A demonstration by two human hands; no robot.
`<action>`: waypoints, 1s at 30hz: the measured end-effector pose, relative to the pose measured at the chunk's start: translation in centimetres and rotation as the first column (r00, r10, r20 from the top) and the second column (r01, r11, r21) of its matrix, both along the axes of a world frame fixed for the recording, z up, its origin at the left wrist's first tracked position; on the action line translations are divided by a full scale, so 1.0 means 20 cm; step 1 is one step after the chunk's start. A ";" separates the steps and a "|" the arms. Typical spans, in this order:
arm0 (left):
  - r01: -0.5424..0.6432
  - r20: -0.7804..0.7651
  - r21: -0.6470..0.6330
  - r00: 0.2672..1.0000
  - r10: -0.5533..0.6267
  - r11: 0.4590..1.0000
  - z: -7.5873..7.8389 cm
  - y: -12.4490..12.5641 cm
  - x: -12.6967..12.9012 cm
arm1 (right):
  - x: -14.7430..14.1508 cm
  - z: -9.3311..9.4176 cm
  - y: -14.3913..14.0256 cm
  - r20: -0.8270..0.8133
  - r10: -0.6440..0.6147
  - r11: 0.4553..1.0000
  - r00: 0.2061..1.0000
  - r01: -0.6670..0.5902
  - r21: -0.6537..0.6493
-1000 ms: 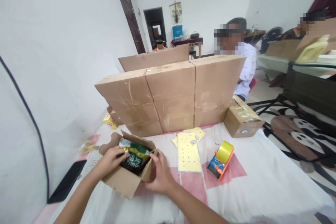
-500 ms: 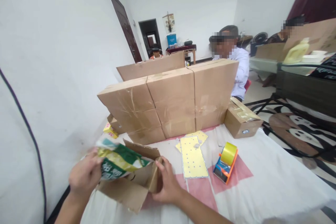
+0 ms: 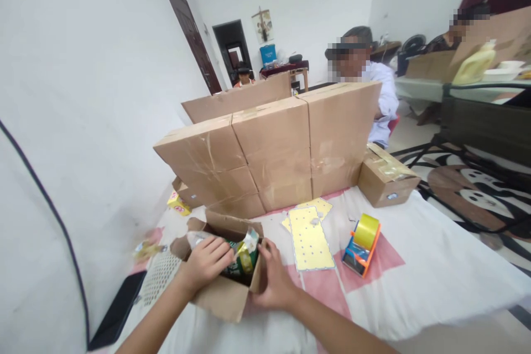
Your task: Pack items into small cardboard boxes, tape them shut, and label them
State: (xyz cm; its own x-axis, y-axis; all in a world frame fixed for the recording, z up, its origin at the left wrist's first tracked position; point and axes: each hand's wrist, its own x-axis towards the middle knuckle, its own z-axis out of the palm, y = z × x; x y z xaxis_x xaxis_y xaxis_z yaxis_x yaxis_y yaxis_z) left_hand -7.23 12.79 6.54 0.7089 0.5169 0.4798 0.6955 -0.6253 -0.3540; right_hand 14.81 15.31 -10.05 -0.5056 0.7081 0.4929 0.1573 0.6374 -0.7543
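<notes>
Green-and-yellow foil packet (image 3: 240, 257) pressed into the small open brown cardboard box (image 3: 224, 293) near the counter's left front edge.
Your left hand (image 3: 205, 261) has its fingers closed on the packet; your right hand (image 3: 276, 282) grips the box wall. Hard pushing could crumple the packet or tip the box.

1. Green and yellow packet (image 3: 241, 257), in the open carton (image 3: 224, 293) near the table's left edge: printed markings present, too blurred to read.
2. Yellow sheet (image 3: 310, 239), tape dispenser (image 3: 362, 244), stacked cartons (image 3: 274, 149): no legible text.
</notes>
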 end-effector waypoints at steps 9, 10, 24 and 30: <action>-0.190 -0.027 -0.890 0.929 0.368 0.415 -0.01 0.12 -0.01 | 0.01 0.00 0.00 0.015 0.021 1.000 1.000 -0.020 -0.023; -0.205 -0.013 -0.870 0.918 0.396 0.449 0.01 0.09 -0.05 | 0.01 0.00 0.01 0.010 0.022 1.000 1.000 -0.022 -0.020; -0.452 0.342 -0.715 0.438 0.831 0.532 -0.27 -0.42 -0.27 | 0.15 0.29 0.06 -0.063 0.026 1.000 0.998 -0.026 0.009; -0.564 0.380 -0.643 0.353 0.855 0.518 -0.34 -0.56 -0.06 | 0.16 0.53 0.08 0.238 -0.119 0.990 0.964 0.134 -0.046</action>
